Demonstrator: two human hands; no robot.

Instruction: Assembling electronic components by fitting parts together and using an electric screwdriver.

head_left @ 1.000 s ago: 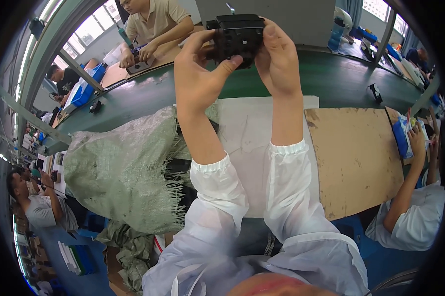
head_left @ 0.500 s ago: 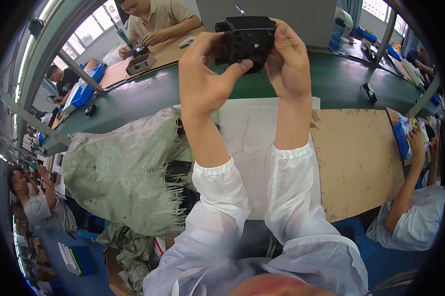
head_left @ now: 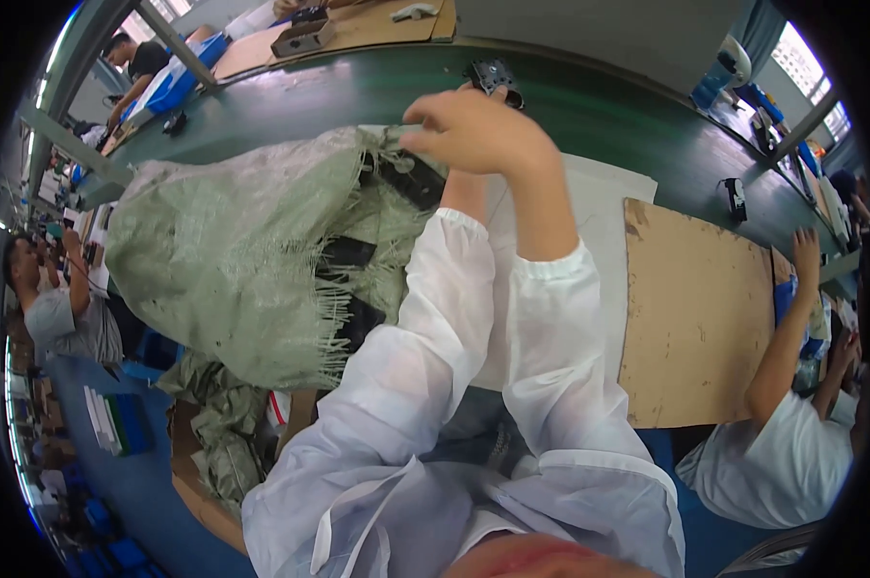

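Observation:
A black plastic housing, with small metal-coloured details on its face, is at the far side over the green surface. My left hand holds it, fingertips showing at its edge; the rest of that hand is mostly covered by the right one. Crossing in front, my right hand points leftward, empty, with fingers apart. Its fingertips are close to the frayed mouth of a green woven sack. Dark plastic parts show inside that mouth.
White sheeting and brown cardboard cover the bench before me. Another black part lies on the green conveyor-like surface. A carton with crumpled sacking stands below left. A co-worker's arm is at right.
The housing has gone from both hands to my left hand alone, lower and farther from view. My right hand has let go and swung left toward the sack. The view has shifted.

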